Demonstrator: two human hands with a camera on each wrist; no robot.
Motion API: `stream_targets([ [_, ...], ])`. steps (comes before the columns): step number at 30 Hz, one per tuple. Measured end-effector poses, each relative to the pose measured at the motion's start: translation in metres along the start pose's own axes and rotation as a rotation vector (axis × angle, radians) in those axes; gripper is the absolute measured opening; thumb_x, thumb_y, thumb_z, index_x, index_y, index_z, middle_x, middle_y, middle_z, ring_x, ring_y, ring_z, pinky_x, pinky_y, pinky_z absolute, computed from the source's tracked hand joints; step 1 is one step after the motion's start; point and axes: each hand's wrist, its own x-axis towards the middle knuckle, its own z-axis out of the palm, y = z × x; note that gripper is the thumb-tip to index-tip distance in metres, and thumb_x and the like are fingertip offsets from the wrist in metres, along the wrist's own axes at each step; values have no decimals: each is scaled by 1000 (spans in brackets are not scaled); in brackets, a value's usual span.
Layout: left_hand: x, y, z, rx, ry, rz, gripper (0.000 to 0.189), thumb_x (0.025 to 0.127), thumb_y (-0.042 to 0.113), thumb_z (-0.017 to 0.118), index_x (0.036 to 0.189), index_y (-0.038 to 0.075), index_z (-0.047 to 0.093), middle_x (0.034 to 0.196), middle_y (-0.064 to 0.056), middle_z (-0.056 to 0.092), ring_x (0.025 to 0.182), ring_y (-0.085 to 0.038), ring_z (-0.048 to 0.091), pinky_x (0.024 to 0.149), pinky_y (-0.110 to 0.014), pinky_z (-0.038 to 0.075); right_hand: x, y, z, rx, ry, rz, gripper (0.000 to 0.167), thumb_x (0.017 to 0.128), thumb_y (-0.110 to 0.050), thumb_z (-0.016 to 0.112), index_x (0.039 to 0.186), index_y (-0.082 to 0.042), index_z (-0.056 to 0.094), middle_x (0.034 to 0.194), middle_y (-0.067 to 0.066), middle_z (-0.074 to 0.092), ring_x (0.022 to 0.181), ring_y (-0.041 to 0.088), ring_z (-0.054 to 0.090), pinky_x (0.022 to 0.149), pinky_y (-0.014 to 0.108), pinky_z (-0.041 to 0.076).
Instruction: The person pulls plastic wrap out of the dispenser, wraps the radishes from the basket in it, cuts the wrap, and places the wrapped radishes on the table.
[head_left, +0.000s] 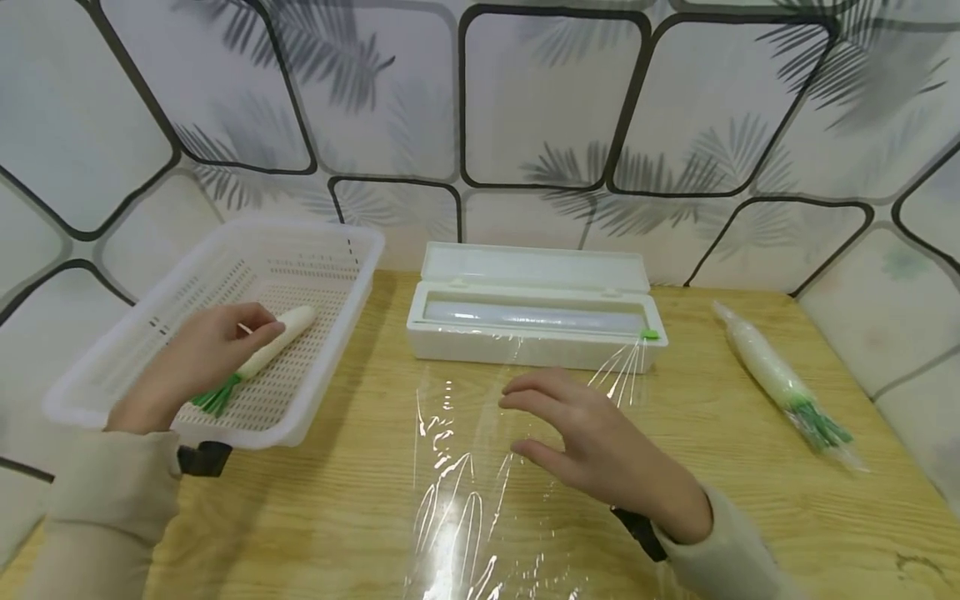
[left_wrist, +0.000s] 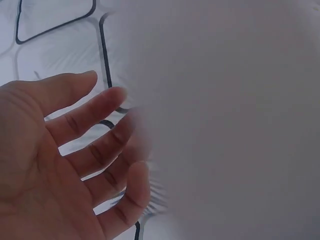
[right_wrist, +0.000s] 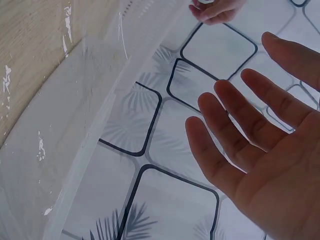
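A white radish [head_left: 296, 323] with short green stalks lies in a white perforated basket [head_left: 352, 308] at the left. My left hand [head_left: 206, 346] is over the basket beside the radish; the left wrist view shows loosely bent fingers with nothing between them. Clear cling film [head_left: 468, 500] stretches from a white wrap dispenser [head_left: 525, 348] toward the table's front. Above the film, my right hand [head_left: 585, 433] hovers with spread, slightly bent fingers and holds nothing. A pale blur covers much of the left wrist view.
A second radish [head_left: 772, 367], wrapped in clear film, lies on the wooden table [head_left: 720, 517] at the right. The dispenser's lid [head_left: 536, 265] stands raised, and a green slider [head_left: 649, 334] sits at its right end. A patterned wall covering [head_left: 555, 100] rises behind.
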Motion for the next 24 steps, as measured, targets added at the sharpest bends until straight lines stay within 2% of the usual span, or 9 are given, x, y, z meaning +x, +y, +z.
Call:
stream_targets([
  [4, -1, -9, -13, 40, -53, -27, 40, 108, 30, 50, 116, -6, 67, 112, -28, 67, 99, -44, 64, 79, -59, 50, 3, -3, 5, 7, -29, -9, 40, 80, -6, 83, 117, 0, 67, 120, 9, 65, 113, 25, 62, 96, 39, 53],
  [8, -2, -14, -27, 92, -35, -15, 38, 108, 27, 51, 115, -7, 66, 112, -32, 65, 100, -49, 63, 80, -62, 49, 6, -6, 9, 8, -54, -18, 40, 82, -10, 83, 117, 0, 67, 120, 8, 65, 115, 24, 61, 98, 38, 52],
  [13, 3, -16, -42, 136, -33, -23, 38, 108, 25, 51, 115, -10, 64, 111, -34, 64, 98, -48, 62, 80, -63, 47, 9, -10, 13, 5, -67, -33, 37, 83, -14, 81, 116, -1, 67, 119, 9, 65, 116, 24, 61, 100, 36, 50],
  [20, 15, -21, -49, 184, -36, -34, 38, 108, 23, 49, 115, -13, 61, 109, -34, 64, 97, -48, 60, 80, -63, 46, 13, -16, 21, -22, -75, -67, 38, 85, -19, 80, 116, -3, 67, 120, 8, 65, 117, 23, 61, 103, 35, 48],
  [24, 22, -26, -48, 191, -65, -53, 39, 107, 23, 50, 117, -14, 60, 108, -33, 64, 97, -47, 60, 79, -63, 47, 13, -18, 25, -14, -72, -87, 38, 86, -20, 79, 118, -3, 66, 122, 8, 64, 117, 22, 61, 101, 34, 49],
])
